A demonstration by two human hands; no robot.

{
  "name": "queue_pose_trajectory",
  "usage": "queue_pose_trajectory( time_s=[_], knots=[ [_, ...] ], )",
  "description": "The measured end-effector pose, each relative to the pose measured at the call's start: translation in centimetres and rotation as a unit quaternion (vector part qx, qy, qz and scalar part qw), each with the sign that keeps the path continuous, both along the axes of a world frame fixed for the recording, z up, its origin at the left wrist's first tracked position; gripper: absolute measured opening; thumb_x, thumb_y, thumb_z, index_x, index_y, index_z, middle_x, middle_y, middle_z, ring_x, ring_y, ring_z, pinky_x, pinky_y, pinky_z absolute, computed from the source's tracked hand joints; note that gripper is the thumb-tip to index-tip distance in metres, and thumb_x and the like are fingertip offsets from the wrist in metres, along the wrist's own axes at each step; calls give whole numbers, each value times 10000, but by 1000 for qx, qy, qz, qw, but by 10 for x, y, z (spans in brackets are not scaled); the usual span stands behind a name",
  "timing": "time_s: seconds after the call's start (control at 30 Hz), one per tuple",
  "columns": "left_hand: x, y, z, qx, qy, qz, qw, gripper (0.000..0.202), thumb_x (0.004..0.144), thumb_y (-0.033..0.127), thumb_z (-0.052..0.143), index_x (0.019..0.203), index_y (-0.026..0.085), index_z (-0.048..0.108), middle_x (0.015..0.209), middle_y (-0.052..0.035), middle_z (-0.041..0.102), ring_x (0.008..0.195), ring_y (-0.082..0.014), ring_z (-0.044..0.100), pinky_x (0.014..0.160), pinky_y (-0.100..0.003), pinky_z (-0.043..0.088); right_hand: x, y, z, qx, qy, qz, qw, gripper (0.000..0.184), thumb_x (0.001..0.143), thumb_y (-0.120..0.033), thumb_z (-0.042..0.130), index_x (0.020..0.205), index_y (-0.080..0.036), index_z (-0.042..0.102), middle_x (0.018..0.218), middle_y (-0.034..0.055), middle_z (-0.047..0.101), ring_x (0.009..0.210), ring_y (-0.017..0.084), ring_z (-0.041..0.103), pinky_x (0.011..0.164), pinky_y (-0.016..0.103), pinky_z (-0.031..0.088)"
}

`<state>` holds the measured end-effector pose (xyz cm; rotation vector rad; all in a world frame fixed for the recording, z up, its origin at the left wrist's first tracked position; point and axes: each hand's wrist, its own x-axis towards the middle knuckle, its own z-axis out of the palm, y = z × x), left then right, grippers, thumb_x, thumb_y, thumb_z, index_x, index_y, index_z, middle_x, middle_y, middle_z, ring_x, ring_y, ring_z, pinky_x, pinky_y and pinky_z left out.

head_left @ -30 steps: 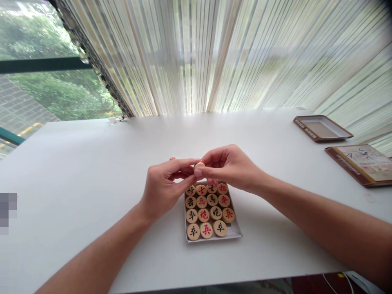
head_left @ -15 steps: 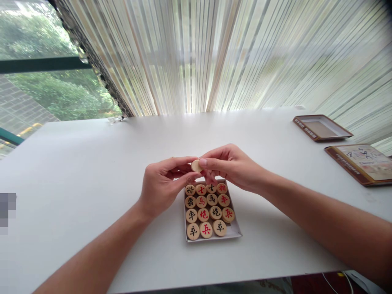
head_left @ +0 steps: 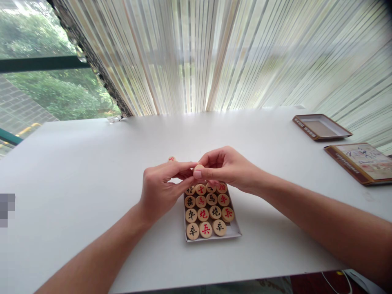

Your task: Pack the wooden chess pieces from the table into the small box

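Note:
A round wooden xiangqi piece (head_left: 199,167) is pinched between the fingertips of both hands, its visible face plain. My right hand (head_left: 228,165) grips it with the thumb in front. From the left, my left hand (head_left: 162,185) closes its index finger and thumb at the piece's edge. Just below lies a shallow box (head_left: 234,232) holding rows of xiangqi pieces (head_left: 206,229) with black or red characters, its far edge partly hidden by my hands. Behind my left hand, a piece with a red character (head_left: 171,159) lies on the table, partly covered.
The white table (head_left: 76,175) reaches back to a string curtain (head_left: 183,57). At the far right are an open shallow box part (head_left: 323,126) and a printed box lid (head_left: 367,161). White cables (head_left: 349,281) hang below the table's front edge at the right.
The held piece has shifted slightly right and down, and the right thumb covers more of it. My left hand sits a little lower, revealing the red-character piece behind it.

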<state>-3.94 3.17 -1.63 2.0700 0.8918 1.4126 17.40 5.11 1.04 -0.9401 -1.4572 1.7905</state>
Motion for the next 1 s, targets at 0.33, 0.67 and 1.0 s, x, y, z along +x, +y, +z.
queue_pose_trajectory(
  time_s=[0.33,0.67,1.0],
  knots=[
    [0,-2,6,24,28,13,999,188,871,329,890,1041,264,841,811,-2,840,657,-170,775,701,-327,678,0,1,1,10,25,21,999,330,770,-410,942,780,-128,771,596,-16,628,564,88,536,511,210,371],
    [0,-1,3,31,7,16,999,224,827,290,925,1028,228,846,804,-9,837,666,-162,775,738,-311,657,3,2,4,-12,42,62,997,282,819,-372,914,850,-126,780,619,-28,612,586,84,504,532,218,359],
    [0,1,2,19,-13,0,1000,257,837,262,920,1072,207,834,841,-25,833,696,-153,788,687,-250,689,6,5,7,-11,15,50,999,261,761,-324,939,869,-143,783,731,2,681,648,107,586,603,235,460]
  ],
)
